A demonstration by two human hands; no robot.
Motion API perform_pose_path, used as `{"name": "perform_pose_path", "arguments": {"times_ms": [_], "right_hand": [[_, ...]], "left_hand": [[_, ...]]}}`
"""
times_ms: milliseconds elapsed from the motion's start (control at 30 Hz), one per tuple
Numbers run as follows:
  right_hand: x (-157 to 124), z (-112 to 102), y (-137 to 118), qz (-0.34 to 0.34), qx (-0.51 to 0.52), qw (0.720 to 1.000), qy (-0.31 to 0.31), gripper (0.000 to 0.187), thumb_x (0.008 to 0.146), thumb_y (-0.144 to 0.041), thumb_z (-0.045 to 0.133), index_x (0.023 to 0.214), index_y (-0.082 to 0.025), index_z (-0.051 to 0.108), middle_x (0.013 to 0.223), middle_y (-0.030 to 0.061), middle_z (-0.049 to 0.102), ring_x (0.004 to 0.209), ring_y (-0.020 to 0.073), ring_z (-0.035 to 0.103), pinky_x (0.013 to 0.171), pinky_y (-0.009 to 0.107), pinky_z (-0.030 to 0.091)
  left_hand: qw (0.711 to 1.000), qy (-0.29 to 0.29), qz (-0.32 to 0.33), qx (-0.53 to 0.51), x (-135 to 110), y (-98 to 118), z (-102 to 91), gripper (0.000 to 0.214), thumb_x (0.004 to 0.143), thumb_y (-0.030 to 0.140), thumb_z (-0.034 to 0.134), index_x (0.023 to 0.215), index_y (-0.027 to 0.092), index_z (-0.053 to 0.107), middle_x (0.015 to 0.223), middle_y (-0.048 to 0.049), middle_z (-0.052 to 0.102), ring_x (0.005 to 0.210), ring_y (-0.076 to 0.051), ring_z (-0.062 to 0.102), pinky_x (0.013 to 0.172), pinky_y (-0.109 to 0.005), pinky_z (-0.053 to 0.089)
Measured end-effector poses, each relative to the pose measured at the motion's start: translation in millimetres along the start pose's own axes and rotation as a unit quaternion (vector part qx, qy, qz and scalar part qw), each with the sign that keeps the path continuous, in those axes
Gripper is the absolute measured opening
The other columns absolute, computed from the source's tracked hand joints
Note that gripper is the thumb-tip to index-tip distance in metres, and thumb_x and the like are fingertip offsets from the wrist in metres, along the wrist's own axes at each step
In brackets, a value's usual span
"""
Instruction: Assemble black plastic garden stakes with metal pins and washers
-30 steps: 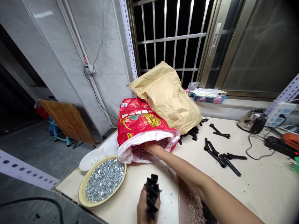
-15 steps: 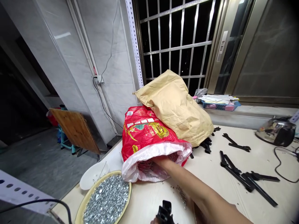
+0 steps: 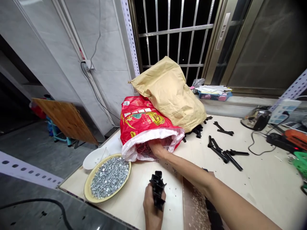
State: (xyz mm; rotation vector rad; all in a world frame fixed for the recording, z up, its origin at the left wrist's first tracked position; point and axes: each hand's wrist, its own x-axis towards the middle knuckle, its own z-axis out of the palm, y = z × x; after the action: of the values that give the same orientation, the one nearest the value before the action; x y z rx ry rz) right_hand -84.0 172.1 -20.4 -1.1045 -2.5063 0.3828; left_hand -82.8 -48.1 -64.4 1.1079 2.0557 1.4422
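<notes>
My right hand (image 3: 156,148) reaches into the mouth of a red plastic bag (image 3: 141,116) with a white lining. Its fingers are hidden among thin metal pieces (image 3: 143,150), which look like long screws or pins. Below, my left hand (image 3: 152,204) is closed around several black plastic parts (image 3: 157,190), bunched together upright. Left of it stands a yellow bowl (image 3: 89,191) full of small silvery nuts or washers (image 3: 110,177). A brown paper sack (image 3: 171,92) leans over the red bag.
A white dish (image 3: 90,161) sits behind the bowl. Black bracket-like pieces (image 3: 230,158) lie on the table (image 3: 259,182) at right, near a corded appliance (image 3: 256,118). Small brown bits (image 3: 200,207) are strewn under my right forearm. A blue basket (image 3: 211,95) rests on the sill.
The view has shifted right and down. My left hand has come further into the picture with the black parts. My right hand is still inside the red bag.
</notes>
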Motion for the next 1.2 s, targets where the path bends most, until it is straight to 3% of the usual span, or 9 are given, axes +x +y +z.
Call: {"name": "perform_pose_path", "arguments": {"times_ms": [133, 333, 500, 567, 667, 800, 1000, 1100, 1200], "right_hand": [[-35.3, -0.9, -2.6, -0.002, -0.05, 0.998, -0.045, 0.031, 0.089, -0.008, 0.043, 0.115, -0.017, 0.056, 0.117, 0.0122, 0.056, 0.091, 0.0217, 0.063, 0.076, 0.034, 0.051], [-70.5, -12.8, -17.9, 0.032, -0.068, 0.995, -0.069, 0.035, 0.09, -0.007, 0.036, 0.118, -0.015, 0.055, 0.118, 0.0152, 0.051, 0.099, 0.0239, 0.059, 0.078, 0.035, 0.05], [-81.4, -58.9, -8.1, -0.058, -0.027, 0.986, -0.151, 0.047, 0.077, -0.03, 0.07, 0.122, -0.026, 0.055, 0.12, 0.0078, 0.052, 0.107, 0.0211, 0.055, 0.088, 0.03, 0.045], [-86.1, -83.0, 4.5, -0.086, -0.017, 0.988, -0.13, 0.04, 0.082, -0.033, 0.065, 0.12, -0.025, 0.057, 0.123, 0.0069, 0.053, 0.11, 0.018, 0.054, 0.088, 0.025, 0.043], [-99.8, -105.3, 23.5, -0.033, -0.054, 0.994, -0.093, 0.024, 0.092, -0.024, 0.049, 0.109, -0.017, 0.064, 0.108, 0.0087, 0.062, 0.098, 0.0172, 0.059, 0.079, 0.024, 0.042], [-129.1, -95.3, 32.9, -0.002, -0.097, 0.984, -0.146, 0.018, 0.085, -0.022, 0.054, 0.083, -0.013, 0.07, 0.081, 0.0085, 0.067, 0.077, 0.0192, 0.061, 0.067, 0.026, 0.041], [-157.1, -60.2, 21.2, -0.06, -0.129, 0.977, -0.156, 0.02, 0.088, -0.012, 0.046, 0.086, -0.013, 0.066, 0.099, 0.0115, 0.066, 0.099, 0.0228, 0.053, 0.082, 0.035, 0.037], [-157.8, -67.7, 18.6, -0.053, -0.124, 0.984, -0.115, 0.021, 0.091, -0.012, 0.041, 0.094, -0.012, 0.062, 0.098, 0.012, 0.064, 0.096, 0.022, 0.052, 0.082, 0.035, 0.036], [-155.3, -93.7, 16.3, -0.064, -0.039, 0.997, -0.021, 0.019, 0.095, -0.02, 0.042, 0.1, -0.014, 0.059, 0.094, 0.007, 0.062, 0.087, 0.0165, 0.052, 0.077, 0.029, 0.036]], "left_hand": [[1.0, -0.017, 0.006, -0.011, -0.1, 6.5, -5.3, 0.033, 0.069, 0.041, 0.063, 0.093, 0.018, 0.06, 0.076, -0.005, 0.068, 0.068, -0.023, 0.064, 0.064, -0.034, 0.049], [0.999, 0.03, 0.016, -0.034, -4.4, 15.1, -8.2, 0.039, 0.069, 0.044, 0.066, 0.096, 0.017, 0.06, 0.079, -0.0047, 0.068, 0.073, -0.023, 0.064, 0.067, -0.032, 0.048], [0.991, 0.035, -0.051, -0.116, -5.6, 17.4, -7.5, 0.045, 0.068, 0.041, 0.069, 0.104, 0.015, 0.062, 0.096, -0.0087, 0.07, 0.087, -0.023, 0.065, 0.079, -0.034, 0.049], [0.983, 0.038, -0.081, -0.16, -5.4, 18.2, -7.1, 0.045, 0.068, 0.04, 0.071, 0.104, 0.014, 0.063, 0.099, -0.0096, 0.07, 0.09, -0.023, 0.066, 0.082, -0.036, 0.05], [0.973, 0.041, -0.072, -0.213, -4.8, 20.0, -6.5, 0.045, 0.067, 0.036, 0.073, 0.105, 0.015, 0.063, 0.103, -0.0099, 0.069, 0.097, -0.024, 0.064, 0.089, -0.039, 0.048], [0.973, 0.009, -0.057, -0.224, -3.4, 25.4, -6.5, 0.044, 0.066, 0.034, 0.074, 0.104, 0.015, 0.064, 0.109, -0.0103, 0.067, 0.103, -0.026, 0.062, 0.091, -0.041, 0.048], [0.98, -0.059, -0.041, -0.184, 3.6, 31.1, -11.7, 0.04, 0.067, 0.034, 0.073, 0.1, 0.014, 0.065, 0.101, -0.0104, 0.07, 0.095, -0.026, 0.065, 0.09, -0.043, 0.049], [0.983, -0.075, -0.018, -0.166, 9.7, 27.9, -18.4, 0.04, 0.065, 0.037, 0.073, 0.098, 0.015, 0.064, 0.095, -0.009, 0.071, 0.092, -0.025, 0.066, 0.086, -0.04, 0.05], [0.99, -0.075, -0.001, -0.123, 17.2, 20.1, -25.2, 0.042, 0.063, 0.038, 0.073, 0.096, 0.016, 0.062, 0.09, -0.0078, 0.07, 0.086, -0.024, 0.066, 0.081, -0.038, 0.051]]}}
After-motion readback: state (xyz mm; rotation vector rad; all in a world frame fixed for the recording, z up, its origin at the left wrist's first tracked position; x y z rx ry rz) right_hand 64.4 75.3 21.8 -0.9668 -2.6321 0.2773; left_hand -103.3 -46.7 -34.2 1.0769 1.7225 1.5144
